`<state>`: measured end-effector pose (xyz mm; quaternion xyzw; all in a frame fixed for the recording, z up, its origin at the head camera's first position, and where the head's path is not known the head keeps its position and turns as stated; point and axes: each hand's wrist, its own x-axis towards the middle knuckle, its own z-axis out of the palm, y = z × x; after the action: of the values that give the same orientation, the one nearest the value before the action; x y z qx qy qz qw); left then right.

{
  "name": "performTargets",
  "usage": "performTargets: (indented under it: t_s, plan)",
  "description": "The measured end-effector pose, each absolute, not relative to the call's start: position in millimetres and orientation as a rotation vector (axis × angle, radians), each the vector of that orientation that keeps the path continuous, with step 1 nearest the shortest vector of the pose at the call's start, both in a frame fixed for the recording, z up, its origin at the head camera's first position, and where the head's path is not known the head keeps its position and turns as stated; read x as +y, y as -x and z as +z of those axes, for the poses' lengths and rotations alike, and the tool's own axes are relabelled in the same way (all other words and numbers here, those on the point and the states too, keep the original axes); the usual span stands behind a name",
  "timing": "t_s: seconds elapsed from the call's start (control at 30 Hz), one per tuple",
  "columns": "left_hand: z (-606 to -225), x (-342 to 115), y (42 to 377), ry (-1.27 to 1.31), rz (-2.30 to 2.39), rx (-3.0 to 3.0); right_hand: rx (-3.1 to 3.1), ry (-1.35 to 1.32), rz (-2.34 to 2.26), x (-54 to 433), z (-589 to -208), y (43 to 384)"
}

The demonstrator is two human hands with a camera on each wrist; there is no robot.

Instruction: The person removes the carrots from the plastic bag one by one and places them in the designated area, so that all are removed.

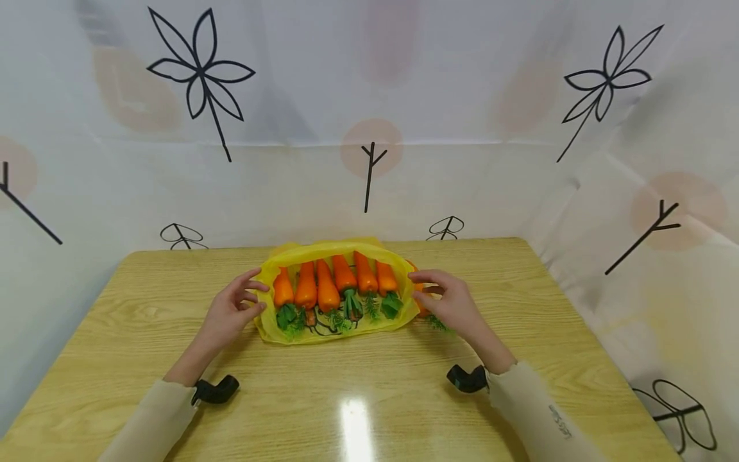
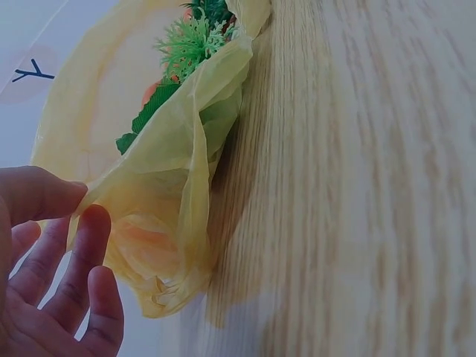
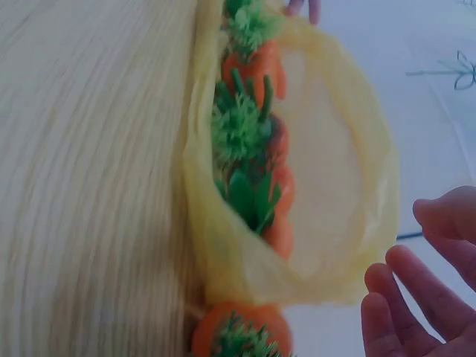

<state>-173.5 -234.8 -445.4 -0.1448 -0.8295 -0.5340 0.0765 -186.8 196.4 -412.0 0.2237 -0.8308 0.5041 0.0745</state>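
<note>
A yellow plastic bag (image 1: 398, 319) lies on its side on the table, its mouth spread wide toward me. Inside, several toy carrots (image 1: 326, 289) sit in a row with their green leafy tops facing the opening. My left hand (image 1: 228, 312) is at the bag's left end; in the left wrist view its thumb and index finger pinch the rim. At the right end, my right hand (image 1: 453, 303) has loosely bent fingers, with the thumb apart from them and nothing held between. One more carrot (image 3: 279, 332) lies outside the bag, beside its right end, partly hidden by the right hand in the head view.
The wooden table (image 1: 323, 391) extends in front of the bag and to both sides. Behind it hangs a white cloth backdrop (image 1: 312, 186) with black plant drawings. A black wrist device (image 1: 215, 390) is strapped below each hand.
</note>
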Motion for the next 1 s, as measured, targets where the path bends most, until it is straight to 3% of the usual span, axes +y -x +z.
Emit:
performTargets:
  t_s: [0.37, 1.0]
  plan:
    - [-443, -233, 174, 0.418, -1.577, -2.500, -2.588, -0.818, 1.505, 141, -411, 192]
    - [-440, -229, 176, 0.431, -1.610, -2.506, -2.765, -0.809, 1.452, 72, -421, 212]
